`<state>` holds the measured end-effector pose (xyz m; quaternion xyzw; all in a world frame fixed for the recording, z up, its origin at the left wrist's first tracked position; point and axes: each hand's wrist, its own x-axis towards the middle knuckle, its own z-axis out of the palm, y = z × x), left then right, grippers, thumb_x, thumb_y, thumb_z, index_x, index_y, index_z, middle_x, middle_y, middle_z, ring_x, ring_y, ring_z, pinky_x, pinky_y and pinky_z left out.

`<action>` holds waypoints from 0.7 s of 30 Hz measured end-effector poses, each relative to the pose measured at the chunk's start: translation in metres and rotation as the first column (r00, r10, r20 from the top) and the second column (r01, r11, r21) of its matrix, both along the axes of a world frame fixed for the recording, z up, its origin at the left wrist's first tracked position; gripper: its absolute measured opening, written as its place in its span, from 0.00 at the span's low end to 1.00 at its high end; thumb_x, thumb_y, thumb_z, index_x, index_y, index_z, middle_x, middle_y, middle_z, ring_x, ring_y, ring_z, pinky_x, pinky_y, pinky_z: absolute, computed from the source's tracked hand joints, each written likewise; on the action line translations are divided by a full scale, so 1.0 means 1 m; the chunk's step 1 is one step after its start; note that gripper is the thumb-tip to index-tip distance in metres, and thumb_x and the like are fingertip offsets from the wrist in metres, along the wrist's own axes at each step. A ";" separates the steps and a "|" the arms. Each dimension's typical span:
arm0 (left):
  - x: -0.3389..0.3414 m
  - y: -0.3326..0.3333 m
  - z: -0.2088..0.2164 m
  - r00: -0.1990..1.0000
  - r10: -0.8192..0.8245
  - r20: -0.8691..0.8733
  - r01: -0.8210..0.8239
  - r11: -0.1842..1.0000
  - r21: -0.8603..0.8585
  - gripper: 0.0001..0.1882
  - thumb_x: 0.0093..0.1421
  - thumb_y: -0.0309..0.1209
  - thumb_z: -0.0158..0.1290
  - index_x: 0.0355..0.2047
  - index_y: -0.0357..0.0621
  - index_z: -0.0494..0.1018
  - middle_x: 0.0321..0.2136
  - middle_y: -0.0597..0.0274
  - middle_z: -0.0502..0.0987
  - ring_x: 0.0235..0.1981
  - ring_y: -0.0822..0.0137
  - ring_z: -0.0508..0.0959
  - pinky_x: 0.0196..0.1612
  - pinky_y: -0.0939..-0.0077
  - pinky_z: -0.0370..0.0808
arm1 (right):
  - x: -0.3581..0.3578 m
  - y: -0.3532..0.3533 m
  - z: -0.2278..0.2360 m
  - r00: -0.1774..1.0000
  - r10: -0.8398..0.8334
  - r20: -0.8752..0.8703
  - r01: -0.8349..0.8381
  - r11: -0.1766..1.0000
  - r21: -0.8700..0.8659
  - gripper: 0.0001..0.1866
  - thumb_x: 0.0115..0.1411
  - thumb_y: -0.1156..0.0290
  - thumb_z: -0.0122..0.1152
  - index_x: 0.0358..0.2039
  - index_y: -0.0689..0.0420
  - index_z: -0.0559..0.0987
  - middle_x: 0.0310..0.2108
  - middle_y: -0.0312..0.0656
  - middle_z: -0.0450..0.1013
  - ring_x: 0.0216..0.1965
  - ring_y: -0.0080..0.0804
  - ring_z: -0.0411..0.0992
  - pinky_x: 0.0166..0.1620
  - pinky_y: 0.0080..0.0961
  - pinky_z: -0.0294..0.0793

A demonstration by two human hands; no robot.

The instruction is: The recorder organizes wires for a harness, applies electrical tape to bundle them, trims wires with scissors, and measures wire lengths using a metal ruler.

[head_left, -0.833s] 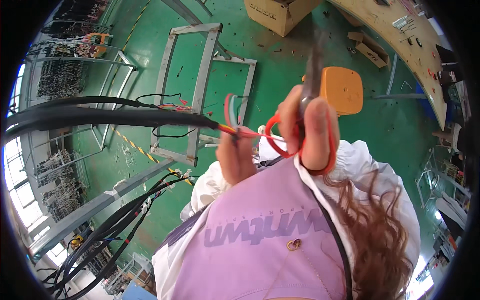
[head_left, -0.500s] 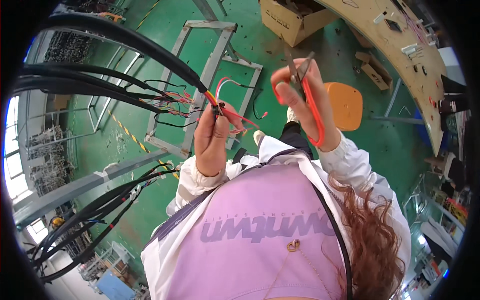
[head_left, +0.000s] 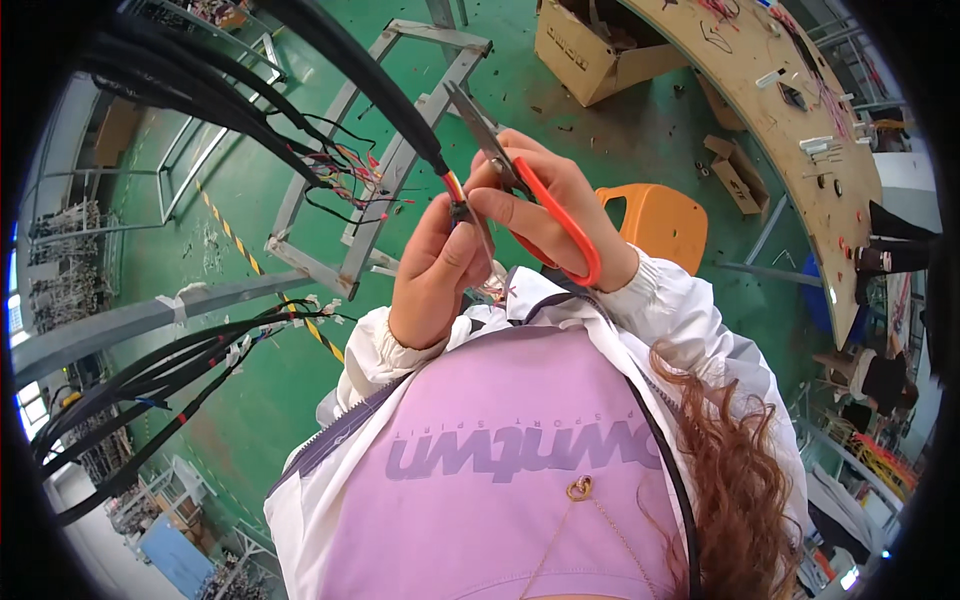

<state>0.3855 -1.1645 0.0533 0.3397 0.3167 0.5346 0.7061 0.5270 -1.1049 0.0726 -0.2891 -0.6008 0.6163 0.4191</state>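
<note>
My left hand [head_left: 430,270] grips the end of a thick black-sleeved wire harness [head_left: 385,95] that comes in from the upper left. Red, yellow and white wires [head_left: 454,186] leave the sleeve there and run into the pinch of thumb and fingers. In my right hand [head_left: 555,205] are red-handled scissors [head_left: 560,225], their metal blades pointing up and left, slightly parted. The right thumb and fingertips reach the wires just above my left thumb. Whether they pinch a wire is hidden.
More black harnesses with bare wire ends [head_left: 345,175] hang at the left, others [head_left: 200,350] lower down near a grey metal bar [head_left: 120,325]. A metal frame [head_left: 375,215] stands on the green floor. To the right are an orange stool [head_left: 665,230], cardboard boxes [head_left: 580,60] and a curved wooden table [head_left: 740,75].
My right hand has come left and down with the scissors, from well apart to right beside my left hand at the wires. The view has shifted slightly.
</note>
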 end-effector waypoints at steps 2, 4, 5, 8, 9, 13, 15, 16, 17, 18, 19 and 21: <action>-0.004 -0.003 -0.002 0.997 -0.019 0.073 0.020 1.000 -0.021 0.14 0.63 0.35 0.39 0.43 0.37 0.62 0.19 0.73 0.58 0.16 0.81 0.54 0.20 0.86 0.51 | 0.001 -0.001 0.001 0.998 0.058 -0.025 -0.058 0.998 0.000 0.03 0.53 0.77 0.56 0.28 0.62 0.73 0.32 0.37 0.63 0.35 0.25 0.64 0.38 0.20 0.63; -0.008 -0.005 -0.003 0.988 -0.040 0.147 0.046 0.998 -0.038 0.12 0.62 0.34 0.41 0.41 0.38 0.63 0.19 0.73 0.59 0.18 0.82 0.54 0.21 0.87 0.50 | 0.002 0.002 0.000 0.997 0.069 0.015 -0.070 0.996 0.049 0.03 0.52 0.77 0.56 0.28 0.62 0.73 0.32 0.38 0.63 0.35 0.25 0.64 0.38 0.20 0.63; -0.009 -0.004 -0.004 0.985 -0.071 0.158 0.082 0.995 -0.064 0.13 0.62 0.35 0.41 0.41 0.38 0.63 0.18 0.74 0.58 0.18 0.82 0.54 0.21 0.86 0.50 | 0.002 0.003 0.000 0.996 0.071 0.050 -0.076 0.992 0.100 0.03 0.52 0.78 0.56 0.28 0.62 0.73 0.32 0.38 0.64 0.35 0.25 0.64 0.39 0.19 0.63; -0.007 -0.007 -0.006 0.991 -0.067 0.114 0.077 0.993 -0.091 0.13 0.62 0.36 0.42 0.40 0.38 0.64 0.18 0.75 0.58 0.18 0.82 0.54 0.21 0.86 0.50 | 0.002 0.004 0.000 0.975 -0.049 0.217 -0.026 0.944 0.328 0.05 0.49 0.80 0.57 0.28 0.61 0.73 0.33 0.40 0.65 0.35 0.29 0.65 0.39 0.22 0.64; -0.006 -0.008 -0.006 0.998 -0.036 0.050 0.041 0.995 -0.093 0.13 0.62 0.36 0.42 0.39 0.38 0.65 0.18 0.75 0.59 0.18 0.82 0.55 0.21 0.86 0.50 | 0.001 0.002 0.002 0.948 -0.129 0.292 -0.022 0.887 0.461 0.07 0.46 0.80 0.59 0.28 0.60 0.73 0.33 0.40 0.65 0.35 0.32 0.65 0.40 0.23 0.63; -0.007 -0.007 0.000 0.979 -0.114 -0.171 0.115 0.993 -0.005 0.12 0.61 0.36 0.44 0.32 0.38 0.68 0.22 0.73 0.65 0.18 0.83 0.57 0.21 0.86 0.53 | 0.001 -0.003 0.001 0.894 -0.286 0.346 0.004 0.775 0.631 0.11 0.42 0.81 0.61 0.28 0.57 0.73 0.33 0.40 0.67 0.36 0.36 0.65 0.41 0.25 0.62; -0.018 -0.001 0.000 0.976 -0.201 -0.089 0.193 0.978 -0.084 0.12 0.61 0.36 0.45 0.31 0.38 0.68 0.21 0.73 0.65 0.17 0.83 0.56 0.20 0.85 0.53 | 0.002 -0.003 -0.001 0.879 -0.318 0.355 0.006 0.752 0.660 0.11 0.42 0.80 0.62 0.28 0.57 0.73 0.33 0.40 0.67 0.36 0.35 0.65 0.41 0.24 0.62; -0.020 0.000 0.001 0.959 -0.282 -0.002 0.278 0.947 -0.161 0.12 0.61 0.36 0.45 0.30 0.37 0.68 0.21 0.73 0.65 0.16 0.82 0.56 0.20 0.84 0.54 | 0.003 -0.003 -0.003 0.873 -0.357 0.332 0.019 0.705 0.709 0.11 0.42 0.80 0.62 0.29 0.57 0.73 0.33 0.40 0.67 0.36 0.35 0.65 0.42 0.24 0.62; -0.018 0.000 0.008 0.971 -0.237 -0.019 0.225 0.943 -0.245 0.15 0.62 0.37 0.42 0.24 0.38 0.66 0.17 0.72 0.65 0.13 0.82 0.55 0.18 0.85 0.53 | 0.003 -0.003 -0.005 0.867 -0.394 0.306 0.032 0.656 0.754 0.11 0.42 0.80 0.62 0.29 0.57 0.73 0.33 0.39 0.67 0.36 0.34 0.65 0.42 0.24 0.61; -0.020 0.002 0.006 0.972 -0.235 -0.016 0.224 0.944 -0.242 0.15 0.62 0.37 0.42 0.24 0.38 0.66 0.17 0.72 0.65 0.13 0.82 0.55 0.18 0.85 0.53 | 0.002 -0.003 -0.007 0.866 -0.394 0.308 0.029 0.654 0.756 0.11 0.42 0.80 0.62 0.29 0.57 0.73 0.33 0.39 0.67 0.36 0.34 0.65 0.42 0.24 0.61; -0.025 0.005 0.003 0.920 -0.351 0.174 0.379 0.909 -0.171 0.17 0.63 0.38 0.40 0.22 0.39 0.65 0.15 0.72 0.63 0.13 0.82 0.55 0.17 0.86 0.52 | 0.001 -0.003 -0.009 0.887 -0.365 0.283 0.046 0.679 0.733 0.11 0.43 0.81 0.62 0.29 0.57 0.73 0.33 0.40 0.66 0.36 0.35 0.66 0.41 0.24 0.62; -0.024 0.003 0.006 0.841 -0.451 0.299 0.490 0.869 -0.071 0.20 0.63 0.40 0.37 0.17 0.43 0.62 0.09 0.74 0.55 0.10 0.81 0.52 0.15 0.87 0.49 | -0.004 -0.004 -0.016 0.905 -0.339 0.258 0.060 0.701 0.710 0.11 0.43 0.81 0.61 0.30 0.58 0.73 0.34 0.41 0.66 0.36 0.35 0.66 0.41 0.24 0.63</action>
